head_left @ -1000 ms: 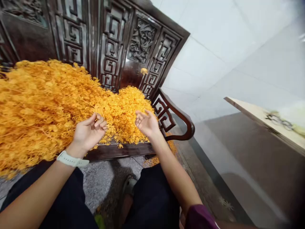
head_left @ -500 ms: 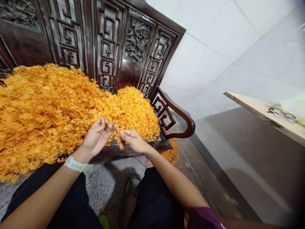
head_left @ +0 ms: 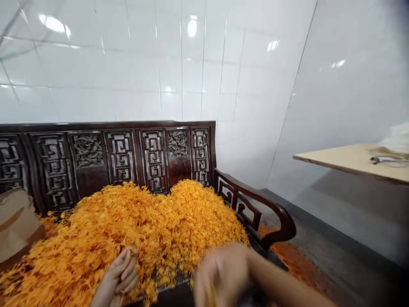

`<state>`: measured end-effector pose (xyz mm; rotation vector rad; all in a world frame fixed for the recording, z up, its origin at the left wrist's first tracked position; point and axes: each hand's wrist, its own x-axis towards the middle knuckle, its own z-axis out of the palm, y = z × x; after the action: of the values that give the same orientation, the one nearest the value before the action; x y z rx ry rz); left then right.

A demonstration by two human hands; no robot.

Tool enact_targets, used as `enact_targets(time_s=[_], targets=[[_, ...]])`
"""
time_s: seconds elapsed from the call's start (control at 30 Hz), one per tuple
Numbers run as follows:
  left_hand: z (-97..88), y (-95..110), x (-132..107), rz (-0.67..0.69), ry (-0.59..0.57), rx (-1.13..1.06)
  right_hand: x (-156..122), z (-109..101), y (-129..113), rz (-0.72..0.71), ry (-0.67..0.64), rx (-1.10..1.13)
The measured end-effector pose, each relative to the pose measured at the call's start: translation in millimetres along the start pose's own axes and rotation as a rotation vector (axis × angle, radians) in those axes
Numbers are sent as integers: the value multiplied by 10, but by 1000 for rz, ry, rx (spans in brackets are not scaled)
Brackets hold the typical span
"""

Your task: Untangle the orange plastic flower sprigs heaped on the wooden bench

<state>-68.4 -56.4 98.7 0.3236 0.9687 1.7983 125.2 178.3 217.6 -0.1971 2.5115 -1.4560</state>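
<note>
A large heap of orange, thread-like pieces (head_left: 128,221), curly and flower-like, covers the seat of a dark carved wooden bench (head_left: 91,181). My left hand (head_left: 123,273) is in front of the heap with its fingers curled and the thumb pressed to the index finger. What sits in that pinch, if anything, is too small to make out. Nearer the camera, by the front right of the heap, my right hand (head_left: 223,273) is smeared by motion. A yellowish streak shows at its fingers, but I cannot tell what it is.
The bench's curved armrest (head_left: 284,221) rises at the right. More orange pieces lie on the floor (head_left: 297,264) beyond it. A pale board-like tabletop (head_left: 338,160) with glasses (head_left: 390,161) juts in from the right. A brown paper-like bag (head_left: 15,226) stands at the left.
The view has tilted up, showing more wall and backrest. My hands, close together over a thin orange strand before, are now apart and lower in view, the right one moving fast.
</note>
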Motion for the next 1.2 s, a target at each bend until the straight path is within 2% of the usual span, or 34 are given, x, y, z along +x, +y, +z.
enact_targets(time_s=[0.07,0.13,0.17,0.2,0.27,0.33,0.4,0.5,0.57,0.63,0.7,0.8,0.9,1.03,1.2], targets=[[37,-143,-117,-16,-41,120,-24,230,334,11,331,325],[138,-247,-211,-31,-91,203,-9,650,675,95,643,690],[203,-290,-245,-42,-113,231,15,896,804,154,720,841],[274,-328,-272,-58,-130,265,45,1135,888,207,736,940],[426,-397,-303,-72,-137,358,93,1495,910,266,678,1034],[584,-450,-298,-54,-154,483,84,1601,800,230,659,1116],[734,-482,-248,-8,-241,619,21,1473,673,102,684,1202],[903,-518,-117,69,-403,771,-98,1145,608,-19,752,1270],[963,-562,-39,82,-433,815,-168,1009,634,-54,846,1272],[980,-627,15,40,-426,828,-229,959,668,-74,991,1233],[967,-697,52,-23,-422,816,-278,948,694,-83,1080,1180],[950,-773,93,-91,-405,720,-337,927,728,-73,1074,1153],[974,-795,137,-122,-376,599,-373,884,771,-26,1022,1226],[988,-823,252,-26,-274,587,-347,811,836,-32,987,1228],[957,-891,466,147,-196,670,-304,631,945,-118,1147,1087]])
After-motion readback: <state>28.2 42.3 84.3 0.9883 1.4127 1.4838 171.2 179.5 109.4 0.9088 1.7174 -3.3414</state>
